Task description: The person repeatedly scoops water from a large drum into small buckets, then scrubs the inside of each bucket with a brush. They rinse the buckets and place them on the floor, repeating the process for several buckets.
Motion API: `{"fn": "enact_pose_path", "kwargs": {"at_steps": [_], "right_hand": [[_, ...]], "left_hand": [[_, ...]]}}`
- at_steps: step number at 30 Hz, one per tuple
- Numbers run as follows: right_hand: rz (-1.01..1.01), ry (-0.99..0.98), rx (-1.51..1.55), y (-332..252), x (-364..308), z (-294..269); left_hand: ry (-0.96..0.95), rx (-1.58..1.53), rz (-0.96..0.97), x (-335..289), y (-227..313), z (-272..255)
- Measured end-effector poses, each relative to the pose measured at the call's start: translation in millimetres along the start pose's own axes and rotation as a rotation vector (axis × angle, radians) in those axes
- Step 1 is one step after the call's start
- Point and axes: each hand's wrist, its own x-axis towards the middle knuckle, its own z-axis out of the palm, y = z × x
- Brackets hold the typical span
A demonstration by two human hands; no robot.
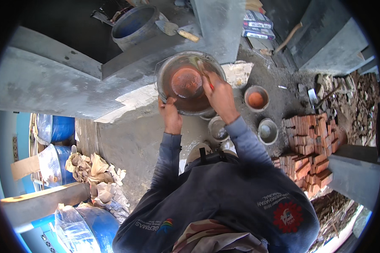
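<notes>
A grey bucket (161,80) with a thin wire handle is tilted toward me, and reddish-brown, wet-looking material (186,83) lies in its bottom. My left hand (170,114) is closed on the bucket's near-left rim, fingers tucked over the edge. Over the right side of the opening, my right hand (219,96) is closed round a slim tool. A bit of red shows at its grip, and its pale greenish far end (198,64) is smeared against the inner wall, so its kind is unclear.
Grey plastered low walls (59,82) stand ahead and left; a trowel (177,31) and a larger bucket (135,27) are up there. Small pots (256,98) sit right of me, near stacked red bricks (310,137) and rubble (354,105). Blue drums (57,126) and crumpled paper (99,168) are left.
</notes>
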Motion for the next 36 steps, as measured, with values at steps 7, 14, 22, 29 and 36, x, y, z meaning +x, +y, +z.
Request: {"fn": "enact_pose_path", "kwargs": {"at_steps": [7,14,22,29,36], "right_hand": [[0.246,0.065,0.429,-7.0,3.5,-31.2],[0.042,-0.168,0.311,10.8,67.5,89.4],[-0.069,-0.069,0.282,58.4,223.8,356.5],[-0.122,-0.318,-0.326,99.8,233.9,413.9],[0.169,-0.23,0.014,87.3,239.8,415.6]], "left_hand": [[0.282,-0.054,0.325,73.7,124.0,-18.6],[0.171,0.377,1.024,326.3,233.5,9.9],[-0.155,1.563,1.034,716.7,130.6,53.5],[-0.893,1.322,1.179,912.0,-86.9,-12.7],[-0.665,1.695,0.797,905.1,-178.4,40.1]]}}
